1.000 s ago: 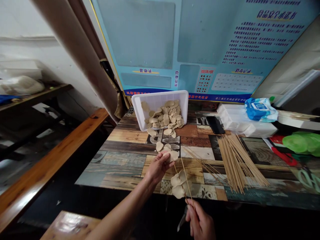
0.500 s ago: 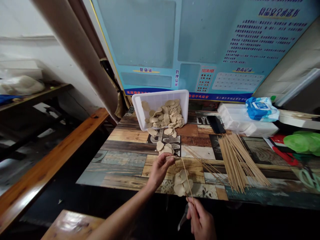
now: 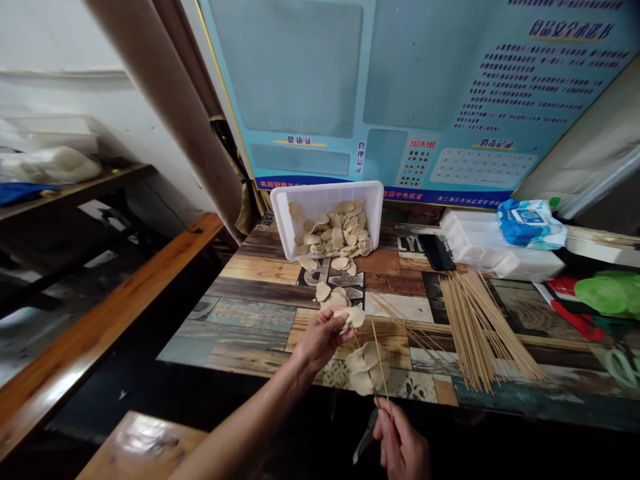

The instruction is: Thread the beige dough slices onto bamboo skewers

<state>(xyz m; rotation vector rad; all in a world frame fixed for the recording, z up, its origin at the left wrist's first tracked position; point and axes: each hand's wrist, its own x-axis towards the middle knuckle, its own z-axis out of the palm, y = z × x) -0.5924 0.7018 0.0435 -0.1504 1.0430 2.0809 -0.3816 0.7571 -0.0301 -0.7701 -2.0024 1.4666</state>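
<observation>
My left hand (image 3: 320, 339) pinches a beige round slice (image 3: 354, 315) at the tip of thin bamboo skewers (image 3: 380, 357). My right hand (image 3: 400, 443) grips the lower ends of those skewers below the table's near edge. Several beige slices (image 3: 365, 370) are threaded on the skewers between my hands. A tipped white tub (image 3: 327, 217) at the back spills more slices (image 3: 333, 237) onto the patterned table (image 3: 250, 313), with a few loose slices (image 3: 327, 293) just beyond my left hand.
A fan of loose bamboo skewers (image 3: 475, 327) lies to the right. A black phone (image 3: 436, 251), white packs (image 3: 480, 247), a blue wipes pack (image 3: 530, 223) and green lids (image 3: 607, 293) sit at the back right. A wooden bench (image 3: 100, 320) runs along the left.
My left hand dipped toward the skewer tips, then rose slightly with a slice pinched at the tips. The right hand has barely moved.
</observation>
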